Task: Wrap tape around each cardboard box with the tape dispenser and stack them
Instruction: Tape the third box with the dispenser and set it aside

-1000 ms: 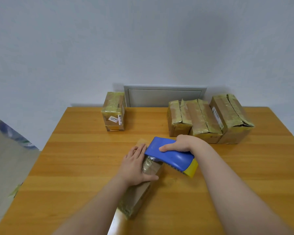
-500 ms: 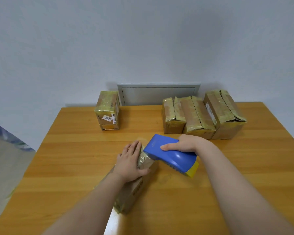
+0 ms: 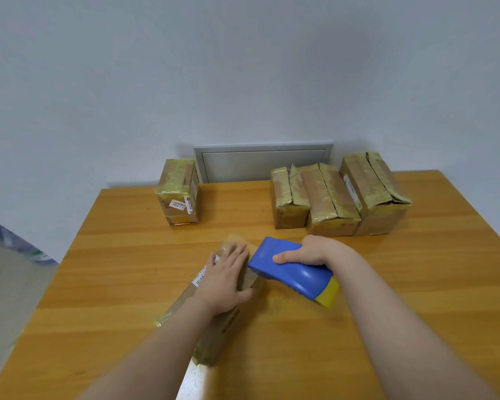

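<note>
The left hand (image 3: 228,280) is lying flat on the box (image 3: 225,333) at mid-table (image 3: 113,284), fingers straight and close together, pressing its far end. The forearm is hiding much of the box top. The right hand (image 3: 315,251) is gripping the dispenser (image 3: 289,268), thumb on top, with its nose meeting the box; the other fingers are hidden.

From my remote seat I count five cardboard boxes on one wooden table (image 3: 387,284). One is the near box (image 3: 228,327) and one is the lone box (image 3: 178,192) at the back left, which may be two stacked; I cannot tell. Three stand in a row at the back right: the first box (image 3: 286,203), second box (image 3: 328,203) and third box (image 3: 373,194). There is one tape dispenser (image 3: 289,267). Two hands are in view, one left hand (image 3: 228,281) and one right hand (image 3: 315,251). One grey panel (image 3: 260,163) is on the wall.
</note>
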